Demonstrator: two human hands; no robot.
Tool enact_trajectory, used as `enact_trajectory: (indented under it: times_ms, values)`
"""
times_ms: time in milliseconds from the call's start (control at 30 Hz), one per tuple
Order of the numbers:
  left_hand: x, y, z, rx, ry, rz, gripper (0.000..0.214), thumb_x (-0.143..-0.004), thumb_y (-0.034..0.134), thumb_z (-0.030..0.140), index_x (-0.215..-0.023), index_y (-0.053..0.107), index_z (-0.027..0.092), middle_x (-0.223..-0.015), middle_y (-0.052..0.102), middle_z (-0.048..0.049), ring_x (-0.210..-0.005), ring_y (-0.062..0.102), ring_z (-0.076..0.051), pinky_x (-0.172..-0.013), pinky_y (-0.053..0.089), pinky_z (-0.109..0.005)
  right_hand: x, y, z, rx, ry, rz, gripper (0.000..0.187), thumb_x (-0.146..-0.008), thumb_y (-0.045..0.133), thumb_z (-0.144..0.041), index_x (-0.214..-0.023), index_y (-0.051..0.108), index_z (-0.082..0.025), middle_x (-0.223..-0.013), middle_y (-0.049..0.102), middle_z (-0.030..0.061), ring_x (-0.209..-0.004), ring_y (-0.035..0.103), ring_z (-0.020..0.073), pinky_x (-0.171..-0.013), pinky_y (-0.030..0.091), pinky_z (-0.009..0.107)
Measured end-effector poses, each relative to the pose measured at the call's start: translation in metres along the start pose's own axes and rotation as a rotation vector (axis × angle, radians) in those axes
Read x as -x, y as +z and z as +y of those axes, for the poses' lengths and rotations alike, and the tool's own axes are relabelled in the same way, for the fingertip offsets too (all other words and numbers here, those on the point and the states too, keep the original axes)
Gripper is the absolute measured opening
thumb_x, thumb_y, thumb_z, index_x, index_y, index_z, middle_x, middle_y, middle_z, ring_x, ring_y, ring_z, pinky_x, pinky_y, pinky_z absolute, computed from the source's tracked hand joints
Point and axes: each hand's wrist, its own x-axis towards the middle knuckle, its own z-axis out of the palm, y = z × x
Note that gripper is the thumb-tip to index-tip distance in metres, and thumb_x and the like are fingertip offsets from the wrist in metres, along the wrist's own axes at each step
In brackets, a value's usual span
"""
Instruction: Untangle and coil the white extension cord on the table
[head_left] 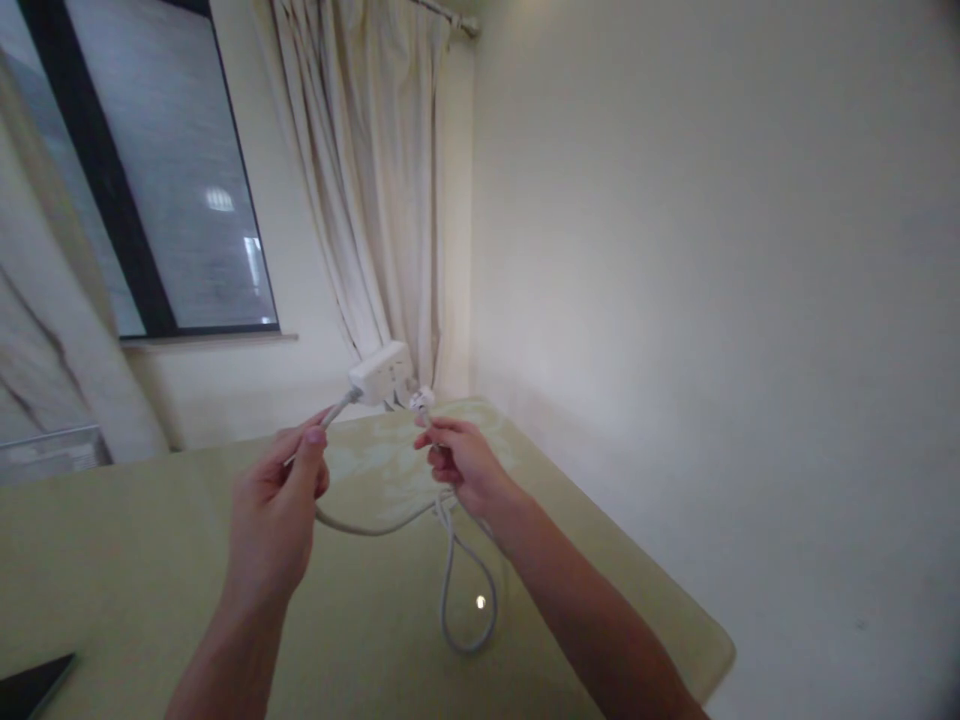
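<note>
A white power strip [381, 372] is held up above the far part of the table by its grey cable. My left hand [281, 490] is closed around that cable [371, 531] just behind the strip's end. My right hand [466, 465] pinches the cable near the white plug [421, 399], which points up and away, just right of the strip. Between the hands the cable sags, and a loop of it hangs below my right hand. The strip and the plug are close together; whether they touch is hard to tell.
The pale green table [360, 620] ends at a plain wall [712, 300] on the right. Behind it hang cream curtains [375, 180] beside a dark-framed window [172, 170]. A dark flat object [34, 688] lies at the lower left, and a clear box [56, 452] stands beyond the table.
</note>
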Motion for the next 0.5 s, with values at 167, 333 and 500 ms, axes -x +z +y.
enact_trajectory:
  times_ms: [167, 333, 500]
  values:
    - [0.017, 0.015, 0.002, -0.110, -0.044, -0.095, 0.032, -0.076, 0.080, 0.047, -0.092, 0.081, 0.020, -0.067, 0.066, -0.0003, -0.058, 0.055, -0.013, -0.053, 0.043, -0.024, 0.001, 0.039, 0.041, -0.087, 0.039, -0.306, 0.020, -0.068, 0.073, -0.028, -0.082, 0.065, -0.017, -0.067, 0.045, -0.0052, -0.057, 0.039, 0.0070, -0.046, 0.020, 0.019]
    - [0.012, 0.024, -0.013, 0.029, -0.347, -0.084, 0.043, -0.063, 0.089, 0.051, -0.070, 0.061, 0.020, -0.049, 0.052, 0.0057, -0.042, 0.041, -0.008, -0.039, 0.028, -0.018, -0.005, 0.040, 0.051, -0.125, -0.050, -0.275, 0.035, -0.082, 0.074, -0.051, -0.089, 0.070, -0.017, -0.072, 0.049, -0.0027, -0.060, 0.042, 0.0078, -0.049, 0.027, 0.020]
    - [0.012, 0.021, -0.018, 0.247, -0.548, -0.141, 0.056, -0.056, 0.095, 0.052, -0.091, 0.066, 0.020, -0.065, 0.057, 0.0081, -0.045, 0.037, -0.003, -0.039, 0.024, -0.013, -0.010, 0.036, 0.059, -0.113, -0.054, -0.241, 0.045, -0.082, 0.074, -0.060, -0.089, 0.074, -0.015, -0.071, 0.057, -0.0007, -0.056, 0.050, 0.0087, -0.050, 0.036, 0.023]
